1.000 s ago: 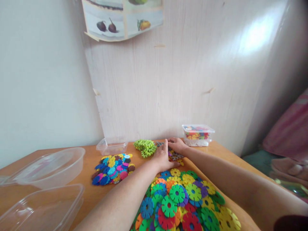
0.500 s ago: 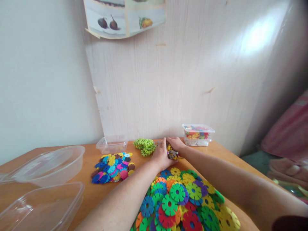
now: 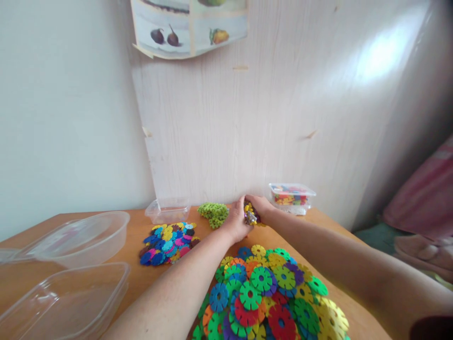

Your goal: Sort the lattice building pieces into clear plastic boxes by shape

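Observation:
At the far side of the table, my left hand and my right hand are cupped together around a clump of small yellow and grey pieces. The fingers of both hands curl round the clump, and their far sides are hidden. Just left of my left hand lies a heap of lime-green pieces. Nearer to me, between my forearms, spreads a big pile of large notched plastic discs in many colours. A pile of smaller notched discs lies left of my left forearm.
A clear box of colourful pieces stands at the back right, beyond my right wrist. Clear plastic containers stand at the left: a small one, an oval one and a near one. The wall rises behind the wooden table.
My hands have drawn closer together around the yellow and grey pieces and risen slightly with them. The view has shifted a little.

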The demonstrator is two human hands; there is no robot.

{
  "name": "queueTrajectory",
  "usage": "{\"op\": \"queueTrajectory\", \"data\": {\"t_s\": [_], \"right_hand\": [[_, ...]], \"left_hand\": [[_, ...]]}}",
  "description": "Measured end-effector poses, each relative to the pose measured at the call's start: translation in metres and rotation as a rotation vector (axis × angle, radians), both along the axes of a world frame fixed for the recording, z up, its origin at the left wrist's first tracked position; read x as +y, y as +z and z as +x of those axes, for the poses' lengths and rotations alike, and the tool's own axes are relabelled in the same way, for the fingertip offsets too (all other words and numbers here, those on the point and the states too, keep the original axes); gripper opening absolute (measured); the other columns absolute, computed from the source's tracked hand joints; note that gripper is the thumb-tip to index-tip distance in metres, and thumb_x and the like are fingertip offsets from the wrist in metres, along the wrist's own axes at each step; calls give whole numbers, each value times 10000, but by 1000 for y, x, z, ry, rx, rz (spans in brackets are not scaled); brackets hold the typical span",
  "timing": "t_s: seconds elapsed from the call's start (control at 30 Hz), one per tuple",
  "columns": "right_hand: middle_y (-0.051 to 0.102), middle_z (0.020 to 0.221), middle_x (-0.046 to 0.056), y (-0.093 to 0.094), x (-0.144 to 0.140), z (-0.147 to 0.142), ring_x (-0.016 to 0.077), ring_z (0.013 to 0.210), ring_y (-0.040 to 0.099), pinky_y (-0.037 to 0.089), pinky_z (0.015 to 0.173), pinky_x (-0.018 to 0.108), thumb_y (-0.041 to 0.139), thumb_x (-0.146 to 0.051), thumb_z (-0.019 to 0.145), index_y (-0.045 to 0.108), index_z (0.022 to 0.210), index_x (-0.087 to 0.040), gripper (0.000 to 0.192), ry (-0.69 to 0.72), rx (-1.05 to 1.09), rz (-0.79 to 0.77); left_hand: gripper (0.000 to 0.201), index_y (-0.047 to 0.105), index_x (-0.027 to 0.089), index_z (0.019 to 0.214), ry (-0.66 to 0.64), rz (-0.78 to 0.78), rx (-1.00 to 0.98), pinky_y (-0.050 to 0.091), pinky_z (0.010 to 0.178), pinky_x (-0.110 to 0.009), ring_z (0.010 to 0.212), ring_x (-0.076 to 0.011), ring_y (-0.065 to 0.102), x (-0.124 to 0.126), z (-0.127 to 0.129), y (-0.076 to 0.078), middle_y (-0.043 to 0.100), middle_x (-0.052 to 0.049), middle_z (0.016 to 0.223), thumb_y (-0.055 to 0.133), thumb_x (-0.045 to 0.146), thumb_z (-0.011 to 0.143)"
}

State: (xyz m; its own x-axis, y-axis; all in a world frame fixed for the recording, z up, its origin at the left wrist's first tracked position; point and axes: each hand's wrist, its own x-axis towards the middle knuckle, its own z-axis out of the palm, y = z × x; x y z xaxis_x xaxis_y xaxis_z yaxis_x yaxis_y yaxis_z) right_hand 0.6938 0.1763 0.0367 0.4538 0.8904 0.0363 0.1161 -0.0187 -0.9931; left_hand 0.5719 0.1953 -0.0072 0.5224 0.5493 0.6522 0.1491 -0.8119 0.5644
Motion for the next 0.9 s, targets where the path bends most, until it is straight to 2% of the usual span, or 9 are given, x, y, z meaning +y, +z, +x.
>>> {"op": "queueTrajectory", "data": {"t_s": [0.23, 0.33, 0.47, 0.57, 0.7, 0.9], "right_hand": [[618, 574, 17, 33, -21, -23, 154, 521, 592, 453, 438, 244, 623, -275, 718, 595, 693, -171, 111, -20, 109, 24], [621, 569, 13, 45, -39, -46, 150, 523, 592, 464, 459, 240, 621, -270, 720, 596, 697, -177, 99, 48, 145, 45], [616, 551, 13, 50, -69, -88, 153, 526, 588, 451, 463, 238, 622, -280, 725, 595, 686, -183, 109, 158, 180, 54], [617, 553, 9, 42, -94, -126, 153, 533, 584, 448, 477, 238, 627, -292, 724, 604, 692, -185, 115, 240, 204, 54], [606, 556, -2, 18, -124, -177, 150, 544, 575, 447, 496, 239, 618, -316, 732, 597, 688, -191, 134, 328, 232, 39], [579, 565, -18, -27, -145, -244, 146, 527, 542, 444, 513, 256, 575, -335, 751, 589, 704, -198, 145, 396, 240, -5]], "left_hand": [[797, 425, 164, 1333, -23, 1, -28, 438, 994, -444, 1131, -278, 512, -26, -23, 39, 499, -128, 1194, 701, 74, 591], [754, 455, 177, 1305, -1, 23, -43, 440, 996, -446, 1131, -274, 513, -49, -47, 54, 520, -119, 1184, 719, 90, 604], [852, 363, 180, 1401, 94, 20, -36, 424, 1028, -457, 1194, -286, 489, -92, -92, 61, 498, -147, 1258, 707, 94, 627], [871, 316, 185, 1438, 165, 13, -18, 400, 1063, -469, 1252, -293, 462, -129, -131, 55, 474, -164, 1321, 679, 78, 654], [877, 275, 211, 1464, 238, 2, -12, 387, 1084, -489, 1283, -292, 454, -169, -181, 33, 449, -161, 1374, 665, 78, 690], [884, 207, 223, 1510, 286, -85, 93, 404, 1088, -468, 1313, -281, 457, -203, -252, 1, 447, -162, 1416, 645, 117, 750]]}}
